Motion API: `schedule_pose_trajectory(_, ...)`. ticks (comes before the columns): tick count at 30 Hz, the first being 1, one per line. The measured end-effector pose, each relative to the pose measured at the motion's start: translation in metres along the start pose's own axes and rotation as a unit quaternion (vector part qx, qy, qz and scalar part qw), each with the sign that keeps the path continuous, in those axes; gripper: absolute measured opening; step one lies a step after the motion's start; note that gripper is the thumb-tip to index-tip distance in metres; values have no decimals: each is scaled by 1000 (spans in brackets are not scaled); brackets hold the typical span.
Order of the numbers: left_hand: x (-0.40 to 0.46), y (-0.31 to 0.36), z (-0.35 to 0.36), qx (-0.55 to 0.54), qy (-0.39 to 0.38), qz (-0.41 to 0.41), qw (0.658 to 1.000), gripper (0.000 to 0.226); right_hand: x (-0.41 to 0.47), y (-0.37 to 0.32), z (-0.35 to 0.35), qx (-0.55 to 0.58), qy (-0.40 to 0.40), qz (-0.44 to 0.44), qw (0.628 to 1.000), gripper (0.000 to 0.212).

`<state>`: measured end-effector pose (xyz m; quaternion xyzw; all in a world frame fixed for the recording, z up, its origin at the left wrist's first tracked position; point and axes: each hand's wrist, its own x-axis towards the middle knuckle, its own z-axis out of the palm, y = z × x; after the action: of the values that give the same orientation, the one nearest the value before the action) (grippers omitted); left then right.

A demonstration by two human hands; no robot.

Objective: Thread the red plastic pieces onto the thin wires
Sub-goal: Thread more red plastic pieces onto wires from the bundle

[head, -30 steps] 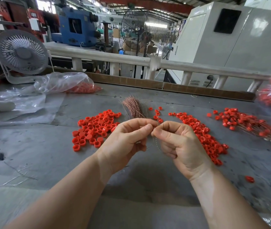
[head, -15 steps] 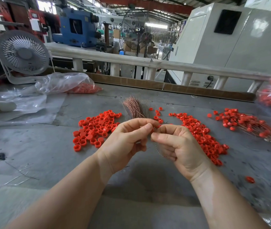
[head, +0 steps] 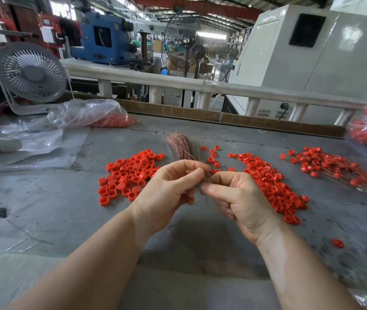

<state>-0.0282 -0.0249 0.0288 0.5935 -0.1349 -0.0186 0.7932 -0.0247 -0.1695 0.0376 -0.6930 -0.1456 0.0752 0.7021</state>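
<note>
Red plastic caps lie heaped on the tabletop left of the left hand, which pinches the copper wire bundle; its strands fan up and away. Touching it, the right hand pinches something tiny, perhaps a single wire, too thin to tell. Nearer this hand lies another cap heap.

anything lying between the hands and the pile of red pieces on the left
Nothing visible does. Bare grey table lies between the left hand and the left pile of red pieces; the wire bundle sits behind.
</note>
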Motion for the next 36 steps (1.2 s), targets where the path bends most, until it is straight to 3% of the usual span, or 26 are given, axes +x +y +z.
schedule_pose_trajectory(7,0,0,2,24,16,1,1000,17,1,3,2,-20,10,-9,1000,25)
schedule_pose_trajectory(14,10,0,-12,-80,191,-6,978,21,8,4,-9,69,168,-23,983,37)
schedule_pose_trajectory(20,12,2,-16,-140,272,3,952,25,11,5,-15,135,235,-43,962,37)
schedule_pose_trajectory(28,12,0,-16,-125,258,3,958,22,10,2,-17,176,275,-55,944,36)
schedule_pose_trajectory(36,11,-5,-12,14,222,8,975,17,8,0,-20,208,318,-60,923,32)
